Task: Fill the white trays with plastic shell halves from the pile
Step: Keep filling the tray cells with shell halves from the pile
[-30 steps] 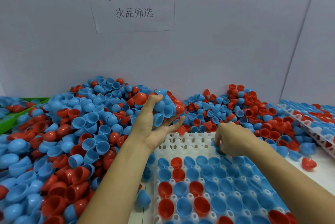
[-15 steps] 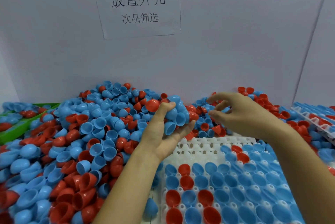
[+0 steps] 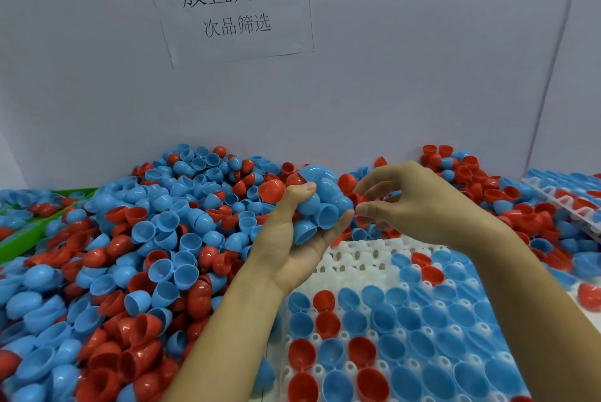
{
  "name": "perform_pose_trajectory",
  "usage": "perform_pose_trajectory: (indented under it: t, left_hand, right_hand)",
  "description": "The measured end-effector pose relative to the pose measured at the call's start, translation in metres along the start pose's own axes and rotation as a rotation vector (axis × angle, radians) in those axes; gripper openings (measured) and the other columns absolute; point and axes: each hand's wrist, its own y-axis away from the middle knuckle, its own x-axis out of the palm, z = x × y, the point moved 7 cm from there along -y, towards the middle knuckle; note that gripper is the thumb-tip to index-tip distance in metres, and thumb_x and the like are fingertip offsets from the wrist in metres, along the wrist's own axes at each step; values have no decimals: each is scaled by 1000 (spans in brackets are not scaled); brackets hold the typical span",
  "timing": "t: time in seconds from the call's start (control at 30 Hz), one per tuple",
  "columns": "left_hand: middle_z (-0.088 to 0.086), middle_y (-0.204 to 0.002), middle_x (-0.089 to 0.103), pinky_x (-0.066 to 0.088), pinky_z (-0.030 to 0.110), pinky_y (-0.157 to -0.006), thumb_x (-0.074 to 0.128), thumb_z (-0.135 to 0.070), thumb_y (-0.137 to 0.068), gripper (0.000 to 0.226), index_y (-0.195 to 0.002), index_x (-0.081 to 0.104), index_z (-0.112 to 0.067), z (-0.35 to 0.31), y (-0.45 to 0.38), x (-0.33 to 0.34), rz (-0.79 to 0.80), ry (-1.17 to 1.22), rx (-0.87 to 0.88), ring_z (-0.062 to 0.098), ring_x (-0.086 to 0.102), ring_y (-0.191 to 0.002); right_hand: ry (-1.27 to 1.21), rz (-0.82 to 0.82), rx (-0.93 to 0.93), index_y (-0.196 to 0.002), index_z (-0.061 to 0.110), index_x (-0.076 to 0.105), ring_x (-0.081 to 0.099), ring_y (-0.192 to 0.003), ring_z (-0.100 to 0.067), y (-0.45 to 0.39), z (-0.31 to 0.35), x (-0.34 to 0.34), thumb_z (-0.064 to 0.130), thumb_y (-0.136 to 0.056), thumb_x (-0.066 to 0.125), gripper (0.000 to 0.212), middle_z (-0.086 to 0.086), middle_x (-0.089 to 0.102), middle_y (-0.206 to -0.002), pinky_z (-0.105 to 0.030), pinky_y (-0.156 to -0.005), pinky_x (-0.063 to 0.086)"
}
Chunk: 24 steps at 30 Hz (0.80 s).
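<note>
A big pile of blue and red plastic shell halves [image 3: 156,239] covers the left and back of the table. My left hand [image 3: 292,239] is raised palm up and grips a handful of blue shell halves [image 3: 320,206]. My right hand [image 3: 409,203] hovers just right of that handful, its thumb and fingertips reaching at the shells with nothing clearly held. Below both hands lies the white tray [image 3: 354,258]; most of its cups hold blue or red halves, and its far left rows are bare.
A second filled tray [image 3: 566,196] sits at the far right. A green bin [image 3: 29,232] with shells lies at the left edge. A grey wall with a paper sign [image 3: 231,4] stands right behind the pile.
My right hand rose from the tray's far row to the handful in my left hand. The left hand lifted slightly with its shells. The view tilted up a little.
</note>
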Motion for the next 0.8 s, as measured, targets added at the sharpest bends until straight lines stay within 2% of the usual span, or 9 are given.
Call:
perform_pose_trajectory:
  t: [0.13,0.23,0.3,0.37,0.43,0.57,0.67,0.73,0.8]
  left_hand:
    - [17,-91,72,62,38,-68,79,-14,-72,14,-82,80,-4,-1,1,-1,-42,25,14,27,73,-82]
    - [24,-119,63,62,37,-67,75,-13,-72,33,-102,71,-1,-4,0,-10,-154,36,33,36,68,-108]
    - [26,-129,57,62,35,-65,75,-13,-68,43,-108,65,-1,-4,1,-14,-206,43,29,40,66,-111]
    - [25,-126,57,60,30,-60,76,-14,-68,45,-110,65,-1,-3,2,-14,-205,63,9,35,69,-95]
    - [22,-122,58,58,28,-58,76,-14,-68,45,-110,66,-2,-3,3,-15,-201,71,3,32,68,-88]
    - [21,-116,59,58,27,-59,75,-15,-68,39,-105,67,-3,-7,1,-19,-210,52,27,31,65,-93]
    - [21,-116,59,58,27,-60,75,-15,-69,37,-103,67,-4,-9,1,-19,-208,44,37,32,64,-95]
    - [21,-115,59,58,27,-59,76,-15,-68,35,-100,67,-4,-10,1,-19,-206,44,39,32,64,-95]
    - [21,-114,58,58,26,-59,75,-15,-68,35,-100,67,-3,-10,2,-19,-205,47,38,32,64,-95]
  right_hand:
    - [16,-19,8,-94,38,64,64,-86,4,1,-3,0,35,-86,73,13,21,67,-92,-8,-64,44]
    - [-35,-61,43,-99,36,62,67,-86,2,0,-6,-4,32,-85,74,18,18,68,-96,-10,-67,47]
    - [-146,-33,77,-105,37,56,73,-80,-5,0,-7,-1,22,-86,72,29,11,70,-98,-20,-73,57]
    - [-203,12,88,-108,43,50,75,-75,-8,1,-5,5,13,-88,65,39,5,71,-96,-22,-69,60]
    - [-190,21,85,-106,45,52,74,-73,-7,1,-3,9,10,-91,57,38,0,73,-92,-20,-66,60]
    - [-135,-23,129,-96,33,64,74,-70,-5,-1,-6,13,10,-95,47,28,-13,73,-83,-38,-78,62]
    - [-155,-58,151,-95,28,66,74,-70,-9,-2,-10,12,7,-93,50,26,-14,74,-86,-36,-73,63]
    - [-139,-85,147,-94,28,66,75,-73,-19,-1,-13,8,3,-90,53,29,-15,74,-89,-32,-67,63]
    - [-83,-116,144,-93,29,64,74,-76,-28,-1,-16,4,3,-89,55,28,-13,74,-86,-36,-66,63]
